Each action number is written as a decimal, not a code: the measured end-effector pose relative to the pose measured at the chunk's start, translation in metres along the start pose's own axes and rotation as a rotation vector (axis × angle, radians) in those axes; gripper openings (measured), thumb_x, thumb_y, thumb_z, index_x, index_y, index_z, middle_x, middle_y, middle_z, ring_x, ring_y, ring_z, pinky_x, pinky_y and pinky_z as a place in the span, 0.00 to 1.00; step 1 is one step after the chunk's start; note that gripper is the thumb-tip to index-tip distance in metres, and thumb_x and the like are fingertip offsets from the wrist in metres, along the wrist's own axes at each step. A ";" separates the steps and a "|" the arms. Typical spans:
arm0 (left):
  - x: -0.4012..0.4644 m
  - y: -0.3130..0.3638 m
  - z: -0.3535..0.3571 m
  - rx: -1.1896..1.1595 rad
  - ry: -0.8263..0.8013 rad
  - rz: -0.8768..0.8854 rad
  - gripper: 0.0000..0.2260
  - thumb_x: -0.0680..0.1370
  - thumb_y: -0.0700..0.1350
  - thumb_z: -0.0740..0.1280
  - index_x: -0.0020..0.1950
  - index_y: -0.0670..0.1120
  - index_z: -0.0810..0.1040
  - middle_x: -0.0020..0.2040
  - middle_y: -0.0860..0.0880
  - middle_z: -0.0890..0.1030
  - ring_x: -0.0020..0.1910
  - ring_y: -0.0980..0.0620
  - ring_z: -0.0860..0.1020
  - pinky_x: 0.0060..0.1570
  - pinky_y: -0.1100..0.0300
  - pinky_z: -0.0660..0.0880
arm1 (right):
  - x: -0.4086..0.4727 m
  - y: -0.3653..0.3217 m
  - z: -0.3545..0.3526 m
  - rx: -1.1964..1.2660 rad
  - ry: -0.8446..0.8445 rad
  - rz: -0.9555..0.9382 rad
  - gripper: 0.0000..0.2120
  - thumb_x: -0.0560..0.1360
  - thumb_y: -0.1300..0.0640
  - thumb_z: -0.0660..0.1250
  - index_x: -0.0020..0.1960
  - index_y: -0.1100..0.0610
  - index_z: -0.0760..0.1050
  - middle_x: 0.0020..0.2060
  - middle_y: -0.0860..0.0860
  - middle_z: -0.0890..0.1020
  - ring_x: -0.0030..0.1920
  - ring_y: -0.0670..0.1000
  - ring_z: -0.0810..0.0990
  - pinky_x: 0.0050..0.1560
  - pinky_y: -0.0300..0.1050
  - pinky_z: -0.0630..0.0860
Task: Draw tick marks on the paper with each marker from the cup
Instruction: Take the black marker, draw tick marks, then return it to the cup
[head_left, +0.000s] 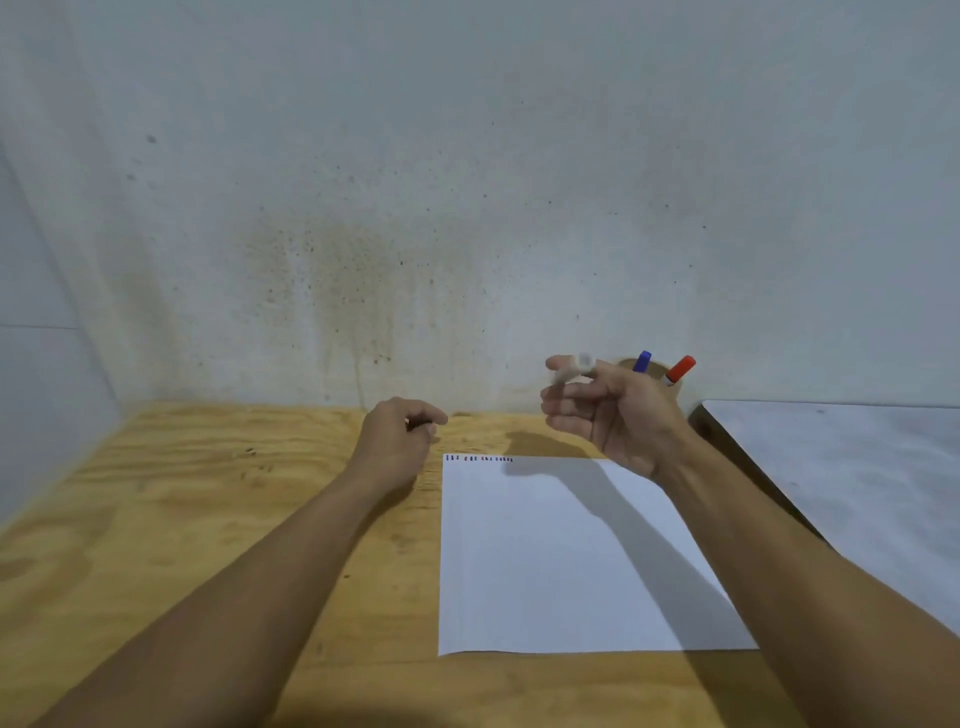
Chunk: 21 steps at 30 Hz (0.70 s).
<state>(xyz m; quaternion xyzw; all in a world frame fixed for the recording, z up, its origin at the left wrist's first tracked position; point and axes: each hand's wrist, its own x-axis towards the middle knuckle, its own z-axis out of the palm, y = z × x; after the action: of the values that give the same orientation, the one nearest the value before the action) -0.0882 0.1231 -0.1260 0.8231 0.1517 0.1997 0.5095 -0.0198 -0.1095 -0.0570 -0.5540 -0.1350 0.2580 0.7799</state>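
While both bare forearms are reaching forward over a plywood table (218, 519), a pale wall (415, 182) is rising straight behind it, speckled with dark spots and carrying a yellowish stain above and between the hands. To the left of the left hand (397, 441) the wood is lying bare, its grain running in wavy bands. That hand is hovering just above the table, curled into a loose fist; something small and dark is showing between its thumb and fingers, but what it is cannot be told.

Just right of the left hand, a white sheet of paper (545, 561) is lying flat on the table, stretching back toward the person between the two forearms. A short row of small tick marks (479, 459) in dark, red and blue ink is running along its far edge, near its far left corner; no writing or label is legible anywhere.

The right hand (608, 410) is raised above the paper's far right part, casting a shadow across it, its fingers half curled around a blurred pale marker (574, 368). Just behind this hand, a brownish cup (655, 370) is mostly hidden by the fingers, with a blue-capped marker (642, 361) and a red-capped marker (679, 370) sticking out of it. Right of the right forearm, a grey-white tabletop (857, 467) is sitting beside the plywood.
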 end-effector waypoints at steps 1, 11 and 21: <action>-0.003 -0.003 0.001 0.060 0.014 0.024 0.10 0.76 0.33 0.62 0.41 0.45 0.80 0.39 0.48 0.77 0.34 0.51 0.74 0.38 0.61 0.71 | 0.002 0.007 -0.002 0.036 0.027 -0.022 0.15 0.76 0.73 0.56 0.56 0.64 0.77 0.40 0.60 0.83 0.39 0.55 0.85 0.39 0.46 0.83; -0.018 -0.014 0.011 0.285 -0.011 0.202 0.12 0.68 0.44 0.75 0.47 0.41 0.79 0.42 0.50 0.77 0.42 0.53 0.74 0.40 0.67 0.69 | 0.022 0.060 -0.008 -0.238 0.304 -0.172 0.13 0.75 0.57 0.72 0.48 0.69 0.81 0.34 0.55 0.80 0.33 0.50 0.81 0.32 0.42 0.80; -0.019 -0.014 0.012 0.286 0.010 0.223 0.16 0.65 0.45 0.77 0.49 0.41 0.79 0.45 0.49 0.78 0.42 0.53 0.72 0.43 0.63 0.68 | 0.026 0.085 -0.015 -0.511 0.384 -0.238 0.04 0.66 0.66 0.74 0.38 0.65 0.80 0.33 0.58 0.82 0.34 0.54 0.80 0.42 0.50 0.78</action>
<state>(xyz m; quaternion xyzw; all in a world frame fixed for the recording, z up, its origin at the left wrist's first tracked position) -0.0997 0.1116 -0.1467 0.8979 0.0889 0.2355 0.3611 -0.0121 -0.0859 -0.1438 -0.7502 -0.1095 0.0139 0.6519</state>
